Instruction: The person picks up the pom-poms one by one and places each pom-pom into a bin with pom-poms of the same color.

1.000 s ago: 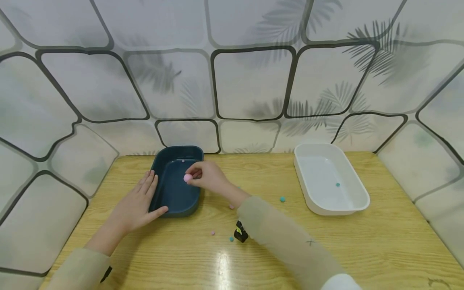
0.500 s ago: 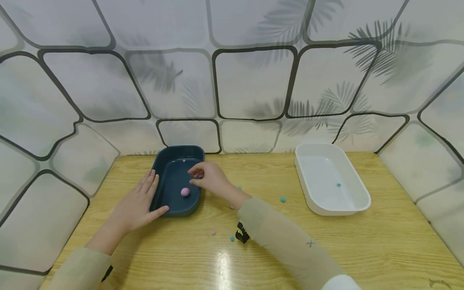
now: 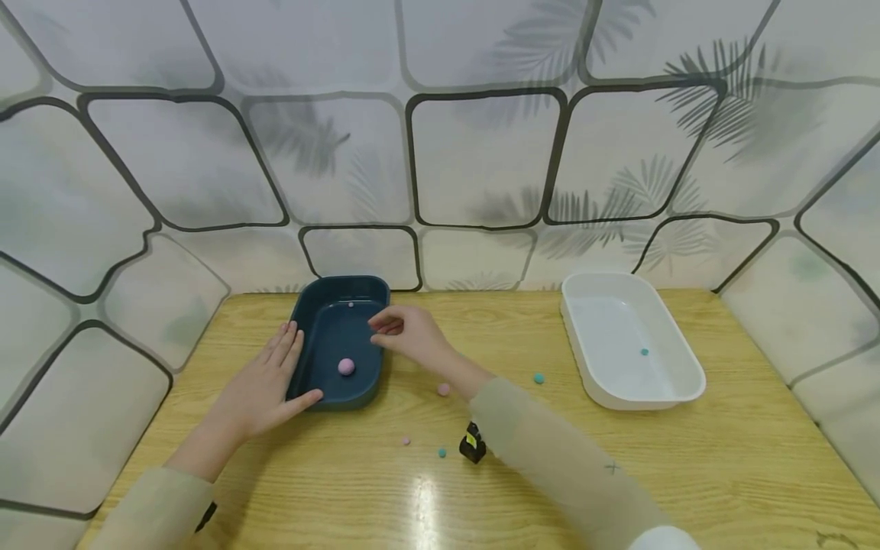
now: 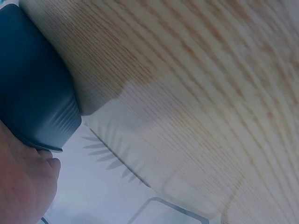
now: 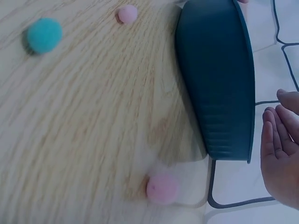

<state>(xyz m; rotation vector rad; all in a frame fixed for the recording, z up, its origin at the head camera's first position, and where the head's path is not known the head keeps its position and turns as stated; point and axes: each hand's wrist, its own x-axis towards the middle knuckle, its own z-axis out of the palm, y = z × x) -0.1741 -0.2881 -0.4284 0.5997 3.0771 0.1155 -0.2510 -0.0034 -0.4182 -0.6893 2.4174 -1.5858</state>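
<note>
A dark blue tray (image 3: 338, 336) stands at the left of the table, holding a large pink pom-pom (image 3: 346, 367) near its front and a tiny pink one (image 3: 351, 305) towards the back. My left hand (image 3: 254, 389) rests along the tray's left side with straight fingers, its thumb at the front rim. Over the right rim hovers my right hand (image 3: 415, 338), fingers loosely bent and thumb apart, nothing between them. The right wrist view also shows this hand (image 5: 282, 149) beside the tray's outer wall (image 5: 215, 79).
A white tray (image 3: 619, 325) on the right holds a small teal pom-pom (image 3: 644, 352). On the wooden table lie a teal pom-pom (image 3: 539, 379), a pink one (image 3: 443, 389), a tiny pink one (image 3: 406, 441) and another teal one (image 3: 442, 453). A patterned backdrop (image 3: 481, 160) rises behind.
My right hand has let go of the large pink pom-pom, which dropped into the blue tray and rolled slightly left. The hand then drew back to the right. My left hand stays put.
</note>
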